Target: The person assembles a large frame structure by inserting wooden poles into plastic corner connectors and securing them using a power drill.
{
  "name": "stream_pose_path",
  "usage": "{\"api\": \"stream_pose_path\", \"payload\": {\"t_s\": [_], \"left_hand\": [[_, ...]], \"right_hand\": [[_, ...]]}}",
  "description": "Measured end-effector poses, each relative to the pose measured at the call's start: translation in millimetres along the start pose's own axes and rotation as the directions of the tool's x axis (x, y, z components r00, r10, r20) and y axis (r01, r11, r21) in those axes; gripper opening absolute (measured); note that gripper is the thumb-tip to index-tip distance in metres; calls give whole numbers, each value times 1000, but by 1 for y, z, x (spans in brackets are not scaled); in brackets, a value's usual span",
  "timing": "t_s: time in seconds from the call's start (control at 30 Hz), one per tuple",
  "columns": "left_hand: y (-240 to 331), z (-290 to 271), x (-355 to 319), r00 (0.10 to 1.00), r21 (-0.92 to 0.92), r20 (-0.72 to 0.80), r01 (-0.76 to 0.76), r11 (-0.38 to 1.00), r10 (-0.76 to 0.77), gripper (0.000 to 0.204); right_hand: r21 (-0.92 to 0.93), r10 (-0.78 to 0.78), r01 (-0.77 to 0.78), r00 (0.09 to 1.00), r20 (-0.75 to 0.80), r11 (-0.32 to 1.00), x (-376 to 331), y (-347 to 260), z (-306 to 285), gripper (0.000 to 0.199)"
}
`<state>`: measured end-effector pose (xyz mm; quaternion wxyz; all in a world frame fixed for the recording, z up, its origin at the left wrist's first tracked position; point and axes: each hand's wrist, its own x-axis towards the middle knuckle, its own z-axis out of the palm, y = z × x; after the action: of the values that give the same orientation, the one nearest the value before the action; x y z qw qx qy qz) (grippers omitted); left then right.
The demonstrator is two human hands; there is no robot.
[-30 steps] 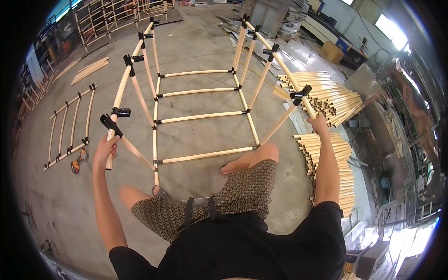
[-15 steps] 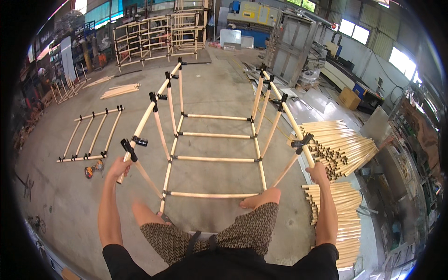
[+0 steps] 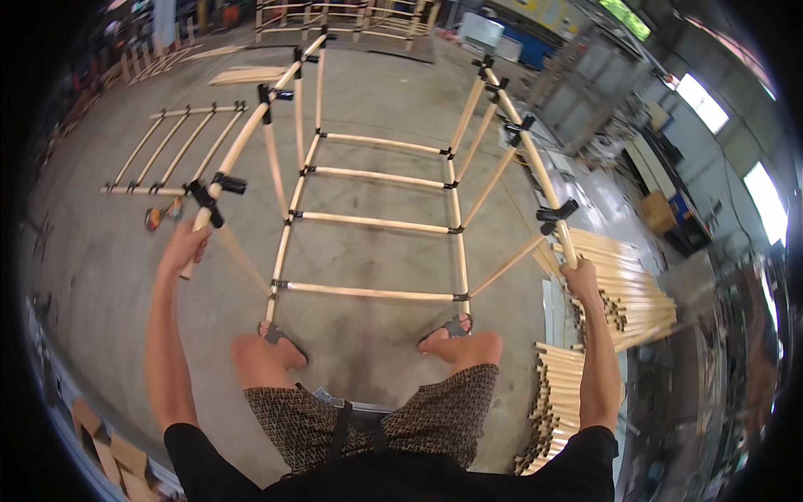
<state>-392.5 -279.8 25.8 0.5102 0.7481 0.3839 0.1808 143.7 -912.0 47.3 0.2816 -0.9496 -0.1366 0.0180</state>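
A large open frame of cream-coloured pipes with black joints stands in front of me. My left hand (image 3: 184,249) is wrapped round the near end of its upper left pipe (image 3: 240,149), just below a black joint (image 3: 207,198). On the other side, my right hand (image 3: 581,279) grips the near end of the upper right pipe (image 3: 544,174), below another black joint (image 3: 556,216). Slanting uprights link both upper pipes to a ladder-like base on the floor, whose nearest crossbar (image 3: 368,291) lies ahead of my feet. My sandalled feet are by the base's two near ends.
A flat ladder-shaped frame (image 3: 174,149) lies at the left, with an orange power tool (image 3: 153,219) beside it. Bundles of loose pipes (image 3: 615,263) lie at the right. More assembled racks (image 3: 343,21) stand at the back. Cardboard boxes (image 3: 127,454) sit at the lower left.
The view has tilted down and turned slightly, so the frame sits higher in the picture and both feet now show fully. Both hands keep their grip on the upper pipes.
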Motion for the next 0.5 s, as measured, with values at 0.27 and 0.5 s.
{"api": "stream_pose_path", "payload": {"t_s": [0.27, 0.5], "left_hand": [[-3, 50, -73, 980, -56, -181, 78, 995, -87, 19], [-18, 67, -159, 968, -2, -244, 56, 998, -54, 16]], "right_hand": [[-64, -120, 113, 987, -108, 991, 30, 57, 43, 36], [-41, -55, 48, 981, -184, 998, -80, 98, 19, 40]]}}
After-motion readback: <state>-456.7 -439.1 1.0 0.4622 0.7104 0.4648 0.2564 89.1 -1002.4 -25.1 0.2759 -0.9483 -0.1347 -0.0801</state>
